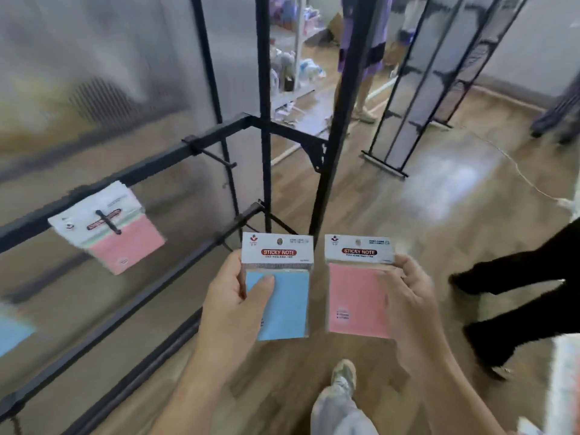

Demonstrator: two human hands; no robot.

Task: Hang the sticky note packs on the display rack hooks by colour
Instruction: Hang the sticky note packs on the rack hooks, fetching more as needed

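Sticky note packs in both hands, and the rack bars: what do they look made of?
The blue pack and pink pack: matt paper pads in clear glossy plastic sleeves, judging by the sheen and crinkled edges, with printed headers, card or film unclear. The rack bars: probably black-painted metal: thin, straight, square-edged, faintly shiny.

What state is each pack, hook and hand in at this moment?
blue pack: held upright in the left hand, not hung.
held pink pack: upright in the right hand, not hung.
hung pink pack: on a rail hook, tilted.
upper hook: empty.
left hand: grips the blue pack, thumb on its front.
right hand: fingers pinch the held pink pack's edge.
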